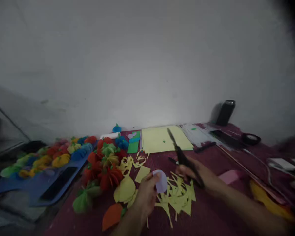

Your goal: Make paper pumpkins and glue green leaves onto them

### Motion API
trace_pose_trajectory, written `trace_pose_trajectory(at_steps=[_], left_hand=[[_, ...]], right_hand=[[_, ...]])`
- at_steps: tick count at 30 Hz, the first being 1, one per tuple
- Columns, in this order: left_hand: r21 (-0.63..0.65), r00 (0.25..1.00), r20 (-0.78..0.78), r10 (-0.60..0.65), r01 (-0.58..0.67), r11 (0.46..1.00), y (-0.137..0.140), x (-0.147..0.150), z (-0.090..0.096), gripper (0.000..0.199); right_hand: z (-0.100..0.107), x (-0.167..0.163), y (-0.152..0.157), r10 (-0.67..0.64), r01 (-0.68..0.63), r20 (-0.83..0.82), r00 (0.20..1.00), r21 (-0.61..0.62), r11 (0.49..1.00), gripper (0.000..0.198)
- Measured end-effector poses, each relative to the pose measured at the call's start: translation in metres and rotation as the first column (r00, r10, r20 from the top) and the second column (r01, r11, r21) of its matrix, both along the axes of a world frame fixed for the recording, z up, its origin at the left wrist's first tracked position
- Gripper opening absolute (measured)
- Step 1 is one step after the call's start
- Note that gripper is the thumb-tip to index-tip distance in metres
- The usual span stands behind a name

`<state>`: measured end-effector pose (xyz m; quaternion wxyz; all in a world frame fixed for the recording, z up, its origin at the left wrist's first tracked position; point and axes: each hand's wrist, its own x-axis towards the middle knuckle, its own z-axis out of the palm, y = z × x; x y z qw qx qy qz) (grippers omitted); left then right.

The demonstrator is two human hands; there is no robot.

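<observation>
Near the table's front, my left hand (148, 190) pinches a rounded piece of pale lilac paper (162, 182) between thumb and fingers. My right hand (190, 169) grips a pair of dark-handled scissors (180, 154), blades pointing up and away, apart from the lilac paper. The blades look closed, though the picture is slightly blurred. Under and between my hands lies a heap of thin yellow paper offcuts (179, 196). To the left of my left hand are rounded yellow paper pieces (126, 189), a yellow square (142, 173) and an orange paper piece (112, 216).
Red, green and blue paper pumpkin shapes (110, 177) crowd the left; more lie on a blue board (64, 180) beside a dark phone (59, 183). Yellow sheets (159, 141) lie by the wall. At right are a black can (226, 113), a tape roll (250, 139) and a white cable (260, 164).
</observation>
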<state>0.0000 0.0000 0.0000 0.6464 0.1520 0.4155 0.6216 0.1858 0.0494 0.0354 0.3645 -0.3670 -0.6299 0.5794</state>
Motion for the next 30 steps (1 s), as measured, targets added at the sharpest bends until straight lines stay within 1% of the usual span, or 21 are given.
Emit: trace_pose_trajectory(at_steps=[3, 6, 8, 12, 18, 21, 26, 30], left_hand=[[-0.025, 0.999, -0.036, 0.033, -0.034, 0.999, 0.001, -0.003, -0.004, 0.016], [-0.053, 0.997, -0.071, 0.039, -0.043, 0.998, 0.001, -0.004, -0.006, 0.013], [-0.073, 0.996, -0.089, 0.021, -0.028, 0.997, 0.0, -0.002, -0.005, 0.016], [-0.119, 0.994, -0.109, 0.0, -0.013, 0.993, 0.0, 0.001, 0.001, 0.019], [-0.147, 0.993, -0.114, 0.014, -0.031, 0.989, -0.001, 0.003, 0.004, 0.021], [-0.158, 0.994, -0.109, 0.009, -0.026, 0.987, -0.001, 0.003, 0.003, 0.022], [-0.169, 0.997, -0.071, -0.019, 0.007, 0.986, -0.001, 0.003, 0.002, 0.021], [-0.195, 0.998, -0.041, -0.046, 0.037, 0.98, -0.001, 0.002, 0.003, 0.019]], right_hand=[[-0.031, -0.028, -0.003, -0.058, 0.061, -0.083, 0.995, 0.029, 0.998, 0.049], [-0.054, -0.042, -0.004, -0.143, 0.151, -0.157, 0.977, 0.04, 0.988, 0.048], [-0.065, -0.044, -0.004, -0.173, 0.182, -0.189, 0.967, 0.03, 0.983, 0.044], [-0.079, -0.043, -0.002, -0.173, 0.181, -0.245, 0.954, 0.013, 0.983, 0.041], [-0.088, -0.046, 0.007, -0.176, 0.18, -0.334, 0.926, -0.017, 0.983, 0.039], [-0.087, -0.046, 0.006, -0.134, 0.132, -0.351, 0.927, -0.031, 0.991, 0.04], [-0.082, -0.045, -0.001, -0.08, 0.073, -0.343, 0.936, -0.034, 0.997, 0.047], [-0.081, -0.045, -0.003, -0.045, 0.043, -0.337, 0.94, -0.015, 0.999, 0.041]])
